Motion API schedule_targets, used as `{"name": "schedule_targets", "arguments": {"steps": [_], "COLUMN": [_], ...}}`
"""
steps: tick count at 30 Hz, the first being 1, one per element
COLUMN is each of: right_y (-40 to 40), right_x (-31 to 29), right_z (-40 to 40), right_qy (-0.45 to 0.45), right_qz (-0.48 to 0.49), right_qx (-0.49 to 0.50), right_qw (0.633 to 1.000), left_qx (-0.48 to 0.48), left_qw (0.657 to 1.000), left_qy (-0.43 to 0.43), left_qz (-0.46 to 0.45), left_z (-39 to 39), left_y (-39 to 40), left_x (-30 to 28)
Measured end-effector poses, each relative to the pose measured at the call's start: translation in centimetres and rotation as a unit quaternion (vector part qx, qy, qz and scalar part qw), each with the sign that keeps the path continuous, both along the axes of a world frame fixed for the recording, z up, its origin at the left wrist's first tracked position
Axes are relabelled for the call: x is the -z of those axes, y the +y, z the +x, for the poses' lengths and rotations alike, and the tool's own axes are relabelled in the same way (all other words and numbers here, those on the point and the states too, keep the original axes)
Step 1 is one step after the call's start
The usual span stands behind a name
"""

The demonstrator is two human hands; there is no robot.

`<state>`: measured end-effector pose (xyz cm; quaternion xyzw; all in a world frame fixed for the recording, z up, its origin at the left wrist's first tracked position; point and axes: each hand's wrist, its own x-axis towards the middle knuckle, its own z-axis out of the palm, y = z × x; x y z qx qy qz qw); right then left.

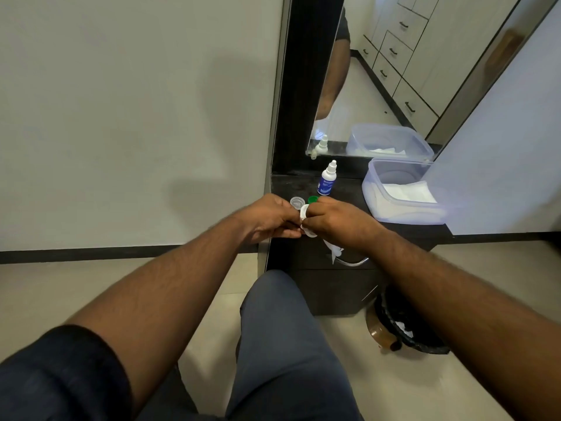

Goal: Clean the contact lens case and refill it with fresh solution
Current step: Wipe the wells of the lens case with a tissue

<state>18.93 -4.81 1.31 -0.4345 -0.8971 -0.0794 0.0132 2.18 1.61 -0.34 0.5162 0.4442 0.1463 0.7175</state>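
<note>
My left hand (270,218) and my right hand (337,221) meet over the front of a dark cabinet top (349,192). Between them they hold the white contact lens case (304,219), mostly hidden by my fingers. A white tissue (334,249) hangs from under my right hand. Just behind the hands lie a clear cap (297,202) and a green cap (313,199). The white solution bottle (327,179) with a blue label stands upright farther back.
A clear plastic box (397,205) with white tissues sits at the right of the cabinet top. A mirror (379,71) leans behind it. A bin with a black liner (403,323) stands on the floor at the right. My knee (273,299) is below the hands.
</note>
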Motion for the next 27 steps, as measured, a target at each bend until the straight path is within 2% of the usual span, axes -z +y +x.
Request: {"name": "schedule_targets", "arguments": {"steps": [3,5,9,14,16,18,21,24,27], "right_y": [0.6,0.5,-0.7,-1.7,-1.8,-1.8,-1.5,-1.1,-1.1], "right_x": [-0.5,-0.3,1.7,3.4,3.4,2.7,0.8,0.2,1.2], "right_z": [0.1,0.1,-0.3,-2.0,-2.0,-1.3,-0.2,0.0,0.2], "right_qy": [-0.070,-0.063,0.064,0.191,0.188,0.130,0.034,-0.002,0.071], "right_qz": [-0.015,-0.002,0.058,0.049,0.069,0.080,0.028,0.011,0.032], "right_qx": [-0.030,-0.012,0.076,0.243,0.210,0.105,-0.021,-0.033,0.039], "right_qw": [0.997,0.998,0.993,0.950,0.957,0.983,0.999,0.999,0.996], "left_qx": [-0.007,-0.026,-0.056,-0.072,-0.068,-0.059,-0.043,-0.032,-0.034], "left_qw": [1.000,0.999,0.998,0.996,0.997,0.997,0.997,0.997,0.998], "left_qy": [0.004,0.010,0.015,0.031,0.031,0.034,0.040,0.035,0.022], "left_qz": [0.008,0.016,0.023,0.039,0.036,0.038,0.050,0.057,0.057], "left_z": [0.3,0.4,0.9,1.3,1.2,1.0,1.0,0.8,0.5], "left_y": [0.0,0.1,0.1,-0.1,-0.1,-0.2,-0.3,-0.4,-0.7], "left_x": [0.2,0.5,0.9,0.9,0.8,0.6,0.5,0.6,0.5]}}
